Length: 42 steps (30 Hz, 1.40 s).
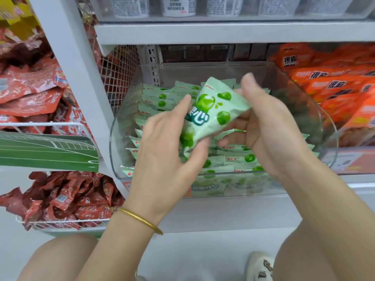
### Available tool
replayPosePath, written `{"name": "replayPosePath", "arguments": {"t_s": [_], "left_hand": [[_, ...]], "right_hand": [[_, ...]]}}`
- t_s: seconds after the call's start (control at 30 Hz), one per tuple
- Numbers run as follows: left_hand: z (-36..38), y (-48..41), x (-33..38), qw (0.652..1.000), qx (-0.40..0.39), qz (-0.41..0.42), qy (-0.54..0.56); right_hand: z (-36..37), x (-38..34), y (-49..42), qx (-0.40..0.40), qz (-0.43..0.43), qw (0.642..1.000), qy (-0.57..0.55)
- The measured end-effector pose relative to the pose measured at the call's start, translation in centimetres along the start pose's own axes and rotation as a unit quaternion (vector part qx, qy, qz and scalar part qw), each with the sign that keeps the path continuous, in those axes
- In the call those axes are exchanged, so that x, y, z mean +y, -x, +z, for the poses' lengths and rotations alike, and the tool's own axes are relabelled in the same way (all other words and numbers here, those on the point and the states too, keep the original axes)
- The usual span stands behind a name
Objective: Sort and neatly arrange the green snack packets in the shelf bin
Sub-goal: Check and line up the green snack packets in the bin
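Green snack packet (211, 110) gripped by left hand (168, 138) & right hand (269, 126), above clear bin (316, 110).

The grey shelf board (223, 211) carries 1 clear bin (111, 142), which stands at the board's front edge. Green packets (233, 157) lie in rows inside the bin. Just to the right, on the same level, lie stacked orange packets (334, 88). The upper shelf board (223, 31) carries a row of white cups (176, 7). Left of the slanted upright (71, 67), an upper wire basket (60, 125) and a lower wire basket (60, 222) hold red packets (30, 88). The pale floor (192, 256) bears 1 shoe (259, 268).
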<state>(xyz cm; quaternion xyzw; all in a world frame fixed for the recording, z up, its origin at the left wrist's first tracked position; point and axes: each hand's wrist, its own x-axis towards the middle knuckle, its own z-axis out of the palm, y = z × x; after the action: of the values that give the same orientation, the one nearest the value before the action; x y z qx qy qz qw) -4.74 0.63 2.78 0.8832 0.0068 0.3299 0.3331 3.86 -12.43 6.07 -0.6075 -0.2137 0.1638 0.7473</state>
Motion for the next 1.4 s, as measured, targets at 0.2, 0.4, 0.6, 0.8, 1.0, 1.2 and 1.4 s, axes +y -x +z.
{"name": "replayPosePath", "arguments": {"t_s": [0.2, 0.4, 0.6, 0.8, 1.0, 1.2, 1.4], "left_hand": [[-0.9, -0.3, 0.3, 0.949, -0.022, -0.104, 0.297], [-1.3, -0.3, 0.1, 0.903, -0.059, -0.162, 0.394], [-1.5, 0.0, 0.6, 0.926, -0.066, -0.108, 0.357], [-1.4, 0.1, -0.1, 0.940, -0.057, -0.101, 0.320], [-2.2, -0.3, -0.9, 0.927, 0.079, -0.174, 0.322], [-3.5, -0.4, -2.4, 0.913, 0.108, -0.227, 0.323], [-4.2, -0.3, -1.9, 0.941, 0.115, -0.210, 0.237]], "right_hand": [[-0.2, 0.6, -0.5, 0.050, -0.048, 0.995, 0.071], [0.1, 0.6, -0.6, 0.040, -0.056, 0.996, 0.058], [0.3, 0.6, -0.4, 0.045, -0.059, 0.997, 0.025], [0.4, 0.7, -0.2, 0.032, -0.059, 0.998, 0.007], [0.3, 0.7, -0.6, -0.025, -0.013, 0.999, -0.042], [1.1, 1.6, -1.0, -0.095, -0.072, 0.993, 0.015], [2.5, 2.5, -1.5, -0.025, -0.197, 0.953, 0.227]]}}
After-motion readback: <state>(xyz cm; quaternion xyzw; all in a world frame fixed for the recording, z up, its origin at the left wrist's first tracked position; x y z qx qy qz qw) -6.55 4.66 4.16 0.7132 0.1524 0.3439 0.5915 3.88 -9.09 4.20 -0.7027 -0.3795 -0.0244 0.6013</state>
